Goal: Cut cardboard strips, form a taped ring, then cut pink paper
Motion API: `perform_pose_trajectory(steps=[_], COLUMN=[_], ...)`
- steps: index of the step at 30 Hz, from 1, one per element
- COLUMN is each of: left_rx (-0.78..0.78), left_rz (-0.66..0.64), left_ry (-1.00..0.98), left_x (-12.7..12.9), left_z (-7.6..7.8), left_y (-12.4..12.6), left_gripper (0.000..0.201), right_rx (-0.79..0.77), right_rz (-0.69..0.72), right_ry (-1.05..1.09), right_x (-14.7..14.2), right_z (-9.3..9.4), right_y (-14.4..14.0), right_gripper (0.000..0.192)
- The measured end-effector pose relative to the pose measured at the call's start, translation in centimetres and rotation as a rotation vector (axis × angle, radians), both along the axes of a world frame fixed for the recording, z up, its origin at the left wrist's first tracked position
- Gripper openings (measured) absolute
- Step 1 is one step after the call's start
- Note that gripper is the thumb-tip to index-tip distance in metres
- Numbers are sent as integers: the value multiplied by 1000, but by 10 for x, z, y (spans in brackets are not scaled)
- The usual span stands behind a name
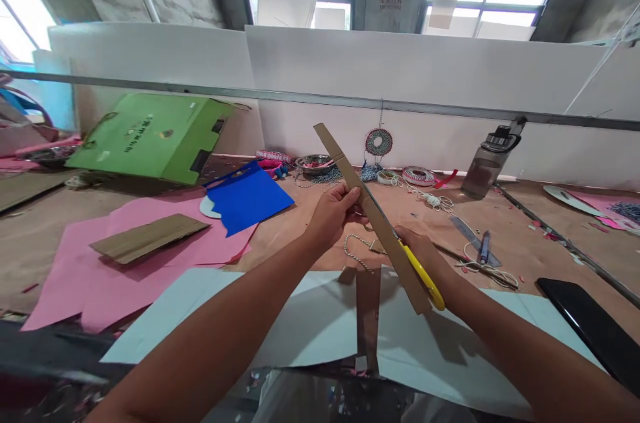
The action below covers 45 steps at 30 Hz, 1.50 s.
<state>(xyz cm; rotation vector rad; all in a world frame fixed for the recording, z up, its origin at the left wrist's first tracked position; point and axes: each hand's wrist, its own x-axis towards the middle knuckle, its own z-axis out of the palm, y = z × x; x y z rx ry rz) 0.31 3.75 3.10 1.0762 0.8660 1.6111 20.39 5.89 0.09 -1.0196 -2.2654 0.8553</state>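
My left hand (pixel 338 213) pinches a long, narrow strip of brown cardboard (pixel 377 219) near its upper half, holding it slanted above the table. Behind the strip's lower right edge, my right hand (pixel 423 253) is closed around yellow-handled scissors (pixel 423 276). The scissor blades run along the strip's edge, partly hidden by it, so I cannot tell whether they touch it. Below both hands lie pale sheets (pixel 310 316) with a brown gap between them. A beaded cord (pixel 353 246) and a small cardboard piece (pixel 346 275) lie close under the strip.
Pink sheets (pixel 145 289), a cardboard piece (pixel 150 237) and a blue sheet (pixel 253 199) lie left. A green box (pixel 150 136) leans behind them. To the right are a bottle (pixel 487 163), ruler (pixel 473 239), pen (pixel 484 248) and black phone (pixel 590 323). A round woven ornament (pixel 379 142) hangs behind.
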Motion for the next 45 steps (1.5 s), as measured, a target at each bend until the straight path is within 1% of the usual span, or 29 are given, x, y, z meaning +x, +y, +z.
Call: perform_pose_trajectory(steps=[2, 7, 11, 16, 20, 23, 26, 29, 35, 40, 45], left_rx=[-1, -6, -7, -10, -13, -33, -22, 14, -4, -7, 10], left_rz=[-10, -50, -46, -60, -74, -86, -42, -11, -59, -67, -84], left_ry=[-4, 11, 14, 17, 6, -3, -27, -35, -4, 4, -1], left_x=[2, 11, 13, 11, 10, 6, 0, -3, 9, 12, 10], left_z=[-1, -2, -2, -1, 0, 1, 1, 0, -3, -3, -4], left_y=[1, -3, -6, -6, -6, -5, -2, 1, -1, -4, -4], left_gripper=[30, 29, 28, 26, 24, 26, 29, 29, 29, 28, 28], right_rx=[19, 12, 5, 4, 1, -8, -32, -22, 51, 36, 15], right_rz=[13, -45, -12, 58, 38, 43, 32, 18, -33, -14, 3], right_ry=[-10, -5, 30, 63, 32, 38, 47, 28, -36, 13, 36], right_x=[0, 0, 1, 1, 3, 2, 0, -2, -1, -1, -1], right_z=[4, 10, 9, 9, 8, 5, 2, 4, 12, 8, 8], right_y=[-2, -4, -3, -4, -4, -2, 0, -3, -7, -3, -5], right_gripper=[27, 22, 24, 37, 34, 36, 36, 33, 31, 33, 30])
